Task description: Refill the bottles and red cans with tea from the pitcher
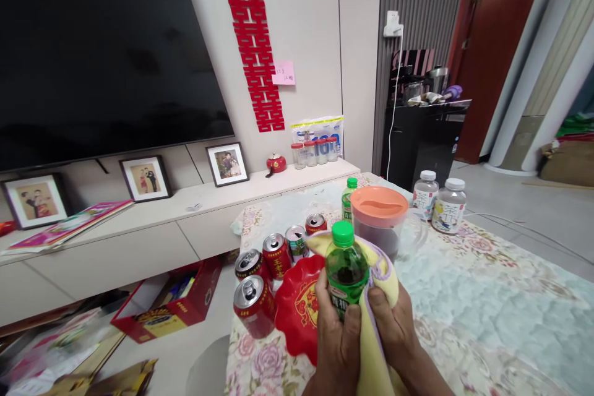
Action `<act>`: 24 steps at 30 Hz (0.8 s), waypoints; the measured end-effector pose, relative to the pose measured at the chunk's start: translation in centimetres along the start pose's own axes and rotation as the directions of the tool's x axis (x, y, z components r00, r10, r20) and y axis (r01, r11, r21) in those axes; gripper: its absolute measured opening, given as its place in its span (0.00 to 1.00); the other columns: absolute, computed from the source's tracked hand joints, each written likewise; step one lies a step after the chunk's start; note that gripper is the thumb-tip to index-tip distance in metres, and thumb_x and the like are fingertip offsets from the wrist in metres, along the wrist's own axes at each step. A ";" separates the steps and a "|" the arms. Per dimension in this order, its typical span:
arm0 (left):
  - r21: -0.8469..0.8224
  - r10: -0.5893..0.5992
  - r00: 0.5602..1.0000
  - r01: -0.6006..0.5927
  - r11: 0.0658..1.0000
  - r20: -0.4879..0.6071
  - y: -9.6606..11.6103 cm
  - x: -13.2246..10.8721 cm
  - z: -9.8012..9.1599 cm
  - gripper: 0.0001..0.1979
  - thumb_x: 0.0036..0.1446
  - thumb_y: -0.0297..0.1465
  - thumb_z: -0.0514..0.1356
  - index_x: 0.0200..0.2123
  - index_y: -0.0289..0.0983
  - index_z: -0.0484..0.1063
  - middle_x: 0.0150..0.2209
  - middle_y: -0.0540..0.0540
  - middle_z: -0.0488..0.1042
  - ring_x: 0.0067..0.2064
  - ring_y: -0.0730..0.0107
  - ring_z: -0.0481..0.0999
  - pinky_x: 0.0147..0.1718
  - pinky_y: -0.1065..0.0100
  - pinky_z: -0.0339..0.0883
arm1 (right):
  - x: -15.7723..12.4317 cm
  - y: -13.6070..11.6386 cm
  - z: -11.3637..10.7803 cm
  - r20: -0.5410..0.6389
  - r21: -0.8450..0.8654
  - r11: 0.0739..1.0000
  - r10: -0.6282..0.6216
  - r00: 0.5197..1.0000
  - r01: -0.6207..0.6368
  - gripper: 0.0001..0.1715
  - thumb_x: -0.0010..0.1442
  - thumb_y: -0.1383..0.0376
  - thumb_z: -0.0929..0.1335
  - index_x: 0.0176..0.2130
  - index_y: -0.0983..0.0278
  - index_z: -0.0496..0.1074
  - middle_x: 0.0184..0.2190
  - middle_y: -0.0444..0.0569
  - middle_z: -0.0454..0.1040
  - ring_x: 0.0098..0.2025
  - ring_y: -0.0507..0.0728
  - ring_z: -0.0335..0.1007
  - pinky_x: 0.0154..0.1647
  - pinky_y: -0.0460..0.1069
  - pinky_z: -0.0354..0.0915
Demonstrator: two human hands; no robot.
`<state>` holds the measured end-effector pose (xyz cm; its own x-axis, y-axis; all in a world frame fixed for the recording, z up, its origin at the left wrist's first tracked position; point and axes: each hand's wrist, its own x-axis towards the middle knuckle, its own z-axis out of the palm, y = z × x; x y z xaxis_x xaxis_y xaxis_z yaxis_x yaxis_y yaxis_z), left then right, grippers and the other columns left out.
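My left hand grips a small green bottle with a green cap, held upright over the table. My right hand presses a yellow cloth with a purple edge around the bottle's right side and back. Just left of the hands lies a red scalloped plate. Several red drink cans stand beside it at the table's left edge.
A jug with an orange lid stands behind the bottle, a second green bottle beside it. Two clear white-capped bottles sit at the back right. The table has a floral cover. A red box lies on the floor.
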<state>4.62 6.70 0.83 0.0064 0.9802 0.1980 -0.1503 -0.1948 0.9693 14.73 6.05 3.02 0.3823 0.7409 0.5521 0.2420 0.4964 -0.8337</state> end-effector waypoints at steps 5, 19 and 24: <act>0.020 0.069 0.996 -0.069 0.997 -0.047 -0.3 0.0 -0.7 0.42 0.61 0.55 0.59 0.68 0.38 0.53 0.64 0.30 0.71 0.60 0.46 0.76 0.57 0.52 0.72 | 0.1 -0.1 0.9 0.104 0.078 0.980 0.175 0.979 -0.183 0.38 0.67 0.40 0.62 0.50 0.68 0.78 0.46 0.60 0.81 0.49 0.67 0.79 0.52 0.55 0.75; 0.028 0.130 0.982 -0.127 0.991 -0.137 -0.1 0.6 -1.6 0.39 0.63 0.52 0.59 0.68 0.40 0.49 0.67 0.30 0.65 0.63 0.49 0.74 0.60 0.53 0.69 | 0.3 -0.1 1.9 0.364 0.155 0.880 0.372 0.854 -0.450 0.43 0.68 0.36 0.59 0.56 0.68 0.76 0.52 0.58 0.79 0.51 0.65 0.76 0.58 0.56 0.70; 0.061 0.138 0.980 -0.131 0.990 -0.142 -0.4 0.7 -1.7 0.37 0.64 0.53 0.58 0.67 0.40 0.52 0.68 0.30 0.65 0.65 0.49 0.72 0.59 0.54 0.70 | 0.4 -0.1 2.1 0.366 0.138 0.879 0.383 0.848 -0.456 0.45 0.66 0.34 0.60 0.54 0.67 0.77 0.49 0.58 0.80 0.49 0.65 0.77 0.55 0.55 0.71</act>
<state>2.99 7.54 0.33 -0.1550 0.9389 0.3074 -0.0892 -0.3232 0.9421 13.04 7.25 3.33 0.0905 0.9840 0.1533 -0.0842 0.1609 -0.9834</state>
